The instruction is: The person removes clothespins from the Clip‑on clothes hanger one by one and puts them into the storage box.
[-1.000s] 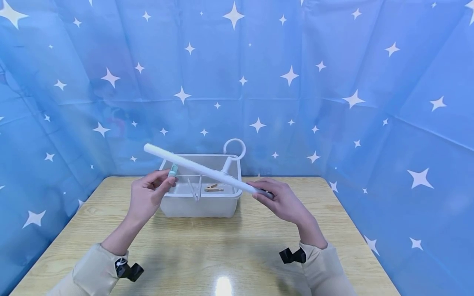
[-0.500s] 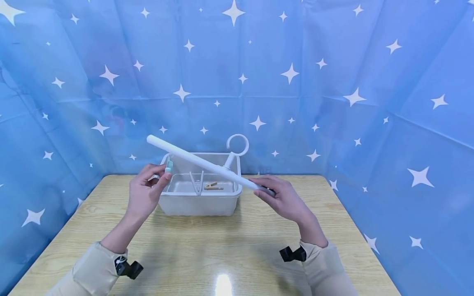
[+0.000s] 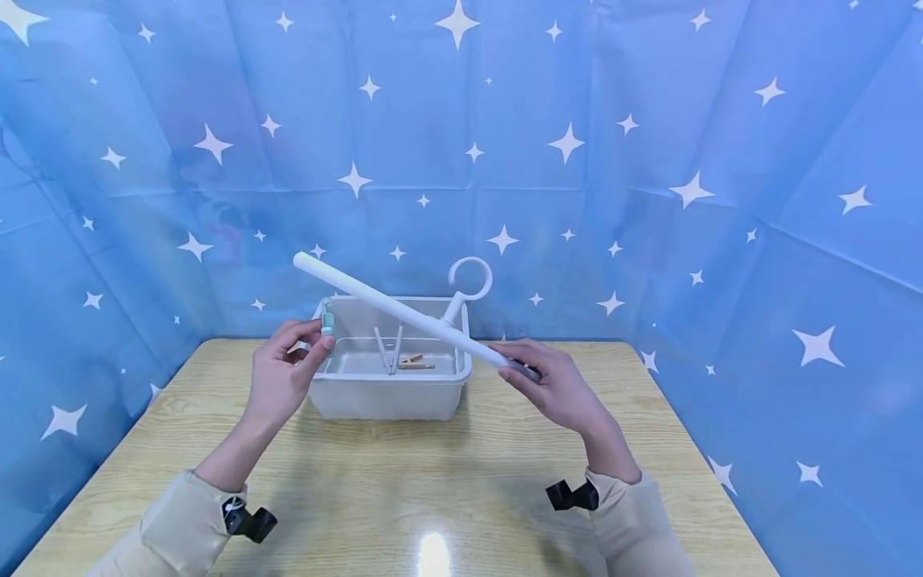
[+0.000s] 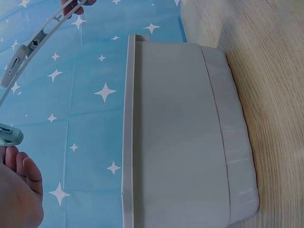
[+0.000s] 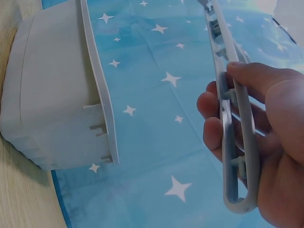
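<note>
My left hand [image 3: 284, 373] pinches a small light green clip [image 3: 328, 322] between thumb and fingers. It is upright near the bin's left rim. In the left wrist view, part of this clip [image 4: 10, 135] shows at the left edge. A long white hanger bar with a round hook [image 3: 375, 300] slants across above the bin, its left end higher. My right hand [image 3: 555, 385] grips its lower right end. Seen from the right wrist, the hanger [image 5: 244, 142] has an open, slotted frame between thumb and curled fingers. Clip and hanger look apart.
Behind and below the hanger, a white plastic bin [image 3: 385, 401] stands on the wooden table [image 3: 404, 481]. Inside lie a white V-shaped piece [image 3: 389, 350] and brownish clip-like pieces [image 3: 417, 365]. A blue star-patterned curtain [image 3: 461, 160] encloses the back and sides.
The hanger has tilted more steeply, its left end and hook rising and shifting right. The green clip has moved slightly left and up and stands straighter in the left hand.
</note>
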The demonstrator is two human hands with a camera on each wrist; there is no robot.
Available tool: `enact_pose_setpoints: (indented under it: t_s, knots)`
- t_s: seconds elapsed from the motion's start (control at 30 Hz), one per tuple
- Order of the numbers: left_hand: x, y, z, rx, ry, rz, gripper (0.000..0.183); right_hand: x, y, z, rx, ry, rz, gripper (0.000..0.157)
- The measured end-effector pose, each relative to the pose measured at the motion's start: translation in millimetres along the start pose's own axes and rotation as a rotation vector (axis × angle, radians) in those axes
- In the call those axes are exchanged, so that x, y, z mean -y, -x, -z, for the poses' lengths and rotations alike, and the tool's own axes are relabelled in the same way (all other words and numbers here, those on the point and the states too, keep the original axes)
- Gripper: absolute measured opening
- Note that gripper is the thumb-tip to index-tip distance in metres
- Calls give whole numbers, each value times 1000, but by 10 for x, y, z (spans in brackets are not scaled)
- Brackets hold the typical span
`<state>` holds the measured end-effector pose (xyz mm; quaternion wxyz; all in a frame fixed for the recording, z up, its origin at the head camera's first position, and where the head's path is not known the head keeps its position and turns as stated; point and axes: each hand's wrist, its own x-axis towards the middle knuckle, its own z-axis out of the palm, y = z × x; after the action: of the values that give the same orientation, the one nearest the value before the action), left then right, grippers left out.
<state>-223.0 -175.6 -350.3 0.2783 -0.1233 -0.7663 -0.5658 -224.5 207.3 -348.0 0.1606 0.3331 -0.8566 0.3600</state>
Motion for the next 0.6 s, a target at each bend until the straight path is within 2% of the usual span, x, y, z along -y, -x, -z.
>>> enact_pose_setpoints:
  t_s: [0.6]
  knots:
    - [48,-33,48,40,-76,77,33,13,16,5,4,-16,-26,37]
